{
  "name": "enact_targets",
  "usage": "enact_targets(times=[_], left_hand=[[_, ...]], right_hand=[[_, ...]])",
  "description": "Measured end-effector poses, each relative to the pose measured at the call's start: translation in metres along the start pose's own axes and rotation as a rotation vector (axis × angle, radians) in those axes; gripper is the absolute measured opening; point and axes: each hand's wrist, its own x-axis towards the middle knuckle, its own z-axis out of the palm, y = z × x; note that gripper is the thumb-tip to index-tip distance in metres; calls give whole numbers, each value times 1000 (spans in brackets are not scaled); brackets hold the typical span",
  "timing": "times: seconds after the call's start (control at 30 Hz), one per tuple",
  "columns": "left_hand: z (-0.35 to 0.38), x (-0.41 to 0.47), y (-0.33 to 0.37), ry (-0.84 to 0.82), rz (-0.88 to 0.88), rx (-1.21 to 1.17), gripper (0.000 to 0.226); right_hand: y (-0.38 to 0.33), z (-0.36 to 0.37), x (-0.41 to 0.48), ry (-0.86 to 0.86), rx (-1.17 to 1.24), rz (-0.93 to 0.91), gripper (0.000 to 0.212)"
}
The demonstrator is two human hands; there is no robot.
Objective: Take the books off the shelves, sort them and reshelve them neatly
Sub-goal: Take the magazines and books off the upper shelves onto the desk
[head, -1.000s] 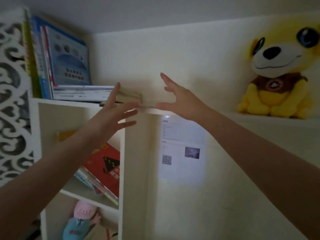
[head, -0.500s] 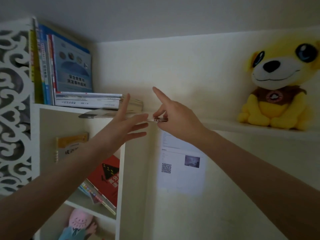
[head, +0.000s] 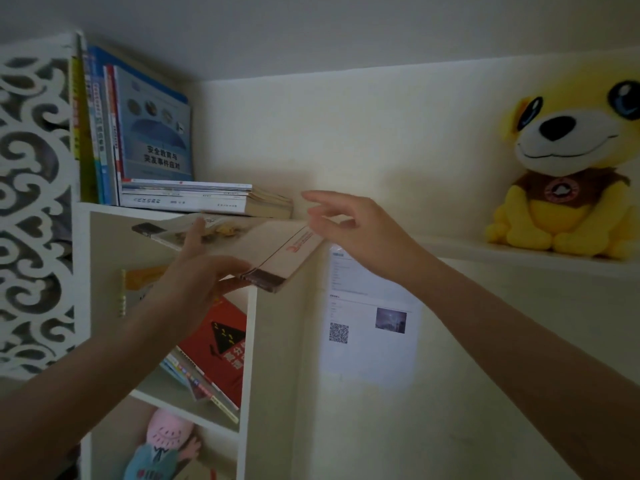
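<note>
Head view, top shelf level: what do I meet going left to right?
White carved panel, upright books, flat stack of books, right hand, yellow plush dog. Left hand and its gripped book overlap, omitted.

A thin pale book [head: 249,247] with a dark corner strip hangs tilted, gripped by the left hand [head: 194,285]; its far corner is just beside the right hand [head: 349,226]. Just above both hands a stack of books [head: 194,200] lies flat. Up-left, blue books [head: 152,126] stand upright. Below the left hand, a red book [head: 221,344] leans.

Book [head: 263,247] hides left fingers [head: 228,286]; plush dog [head: 568,188] cropped.
</note>
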Motion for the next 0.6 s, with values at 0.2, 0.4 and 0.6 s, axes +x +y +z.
enact_targets(times=[0.2, 0.4, 0.6], left_hand=[[-29, -17, -1, -27, -60, 35, 76], [-55, -32, -4, -92, -55, 64, 95], [-88, -32, -11, -176, -69, 81, 99]], right_hand=[[13, 12, -5, -122, -24, 21, 47], [17, 14, 5, -92, 15, 116, 61], [25, 29, -1, -280, 292, 193, 74]])
